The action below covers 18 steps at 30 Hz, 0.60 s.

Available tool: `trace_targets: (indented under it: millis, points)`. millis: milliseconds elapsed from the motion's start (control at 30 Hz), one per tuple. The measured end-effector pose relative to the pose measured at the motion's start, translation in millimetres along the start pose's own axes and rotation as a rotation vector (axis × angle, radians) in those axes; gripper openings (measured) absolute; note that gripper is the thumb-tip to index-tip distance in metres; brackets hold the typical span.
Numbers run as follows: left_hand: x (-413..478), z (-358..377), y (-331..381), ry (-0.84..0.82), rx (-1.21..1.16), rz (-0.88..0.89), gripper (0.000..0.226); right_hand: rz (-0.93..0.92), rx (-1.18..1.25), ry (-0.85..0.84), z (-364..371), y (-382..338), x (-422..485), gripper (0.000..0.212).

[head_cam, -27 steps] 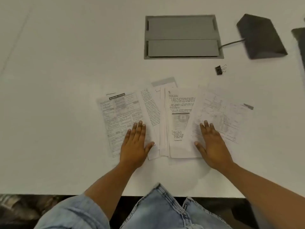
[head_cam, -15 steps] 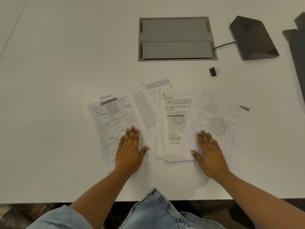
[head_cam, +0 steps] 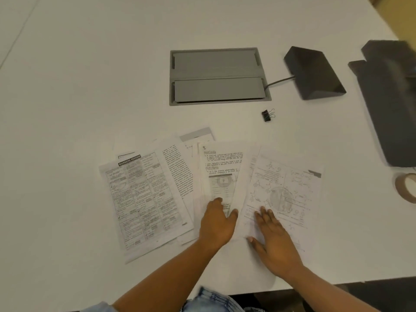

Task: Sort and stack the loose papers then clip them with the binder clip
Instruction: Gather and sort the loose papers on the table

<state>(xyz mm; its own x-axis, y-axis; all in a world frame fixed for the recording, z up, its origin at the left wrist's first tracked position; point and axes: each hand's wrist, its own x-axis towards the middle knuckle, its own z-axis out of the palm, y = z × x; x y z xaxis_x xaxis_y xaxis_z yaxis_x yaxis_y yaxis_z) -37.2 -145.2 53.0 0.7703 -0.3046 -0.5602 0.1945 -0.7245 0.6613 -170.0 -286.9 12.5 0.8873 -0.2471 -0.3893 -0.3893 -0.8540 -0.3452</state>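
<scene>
Under my palms the papers (head_cam: 211, 190) are thin white sheets, matt, printed in black and grey; the far-left one (head_cam: 144, 199) looks dense with ink, the right one (head_cam: 286, 194) paler. The table (head_cam: 90, 86) is a smooth white surface with a soft, dull sheen. Set into it farther away, the hatch (head_cam: 217, 76) looks like brushed grey metal or plastic; I cannot tell which. The binder clip (head_cam: 266, 115) has a black body and thin shiny wire handles. The wedge-shaped block (head_cam: 315, 73) at the far right is dark and matt. The tape roll (head_cam: 405, 188) at the right edge is brownish.
</scene>
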Motion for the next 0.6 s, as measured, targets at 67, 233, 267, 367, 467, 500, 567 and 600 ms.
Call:
trace_targets:
  millis: [67,233,267,367,467,500,567,600]
  points:
    - [7.9,5.4,13.6,0.006,-0.061,-0.072,0.053,-0.025,-0.013,-0.029,-3.7,2.7,-4.0,0.076]
    - [22.9,16.2,30.9,-0.129,0.0,-0.12,0.037,-0.05,-0.028,-0.101,-13.2,7.9,-8.3,0.082]
    - [23.9,18.2,32.7,-0.147,0.045,-0.094,0.033,-0.055,-0.008,-0.119,-15.3,7.6,-9.5,0.084]
    - [22.7,25.7,35.9,-0.152,0.086,-0.026,0.026,-0.076,0.08,-0.178,-19.3,5.4,-14.9,0.094]
    - [15.6,34.9,39.5,-0.129,-0.034,-0.017,0.033,-0.08,0.182,-0.241,-31.5,8.3,-17.2,0.086]
    - [13.0,36.4,39.6,-0.116,-0.069,-0.019,0.034,-0.065,0.251,-0.238,-37.5,10.7,-17.1,0.076]
    - [6.4,36.8,37.7,-0.096,-0.165,-0.016,0.034,0.022,0.416,-0.094,-50.4,20.2,-17.9,0.063]
    - [2.4,35.1,35.4,-0.095,-0.235,-0.029,0.033,0.09,0.462,0.036,-57.2,25.9,-17.5,0.063]
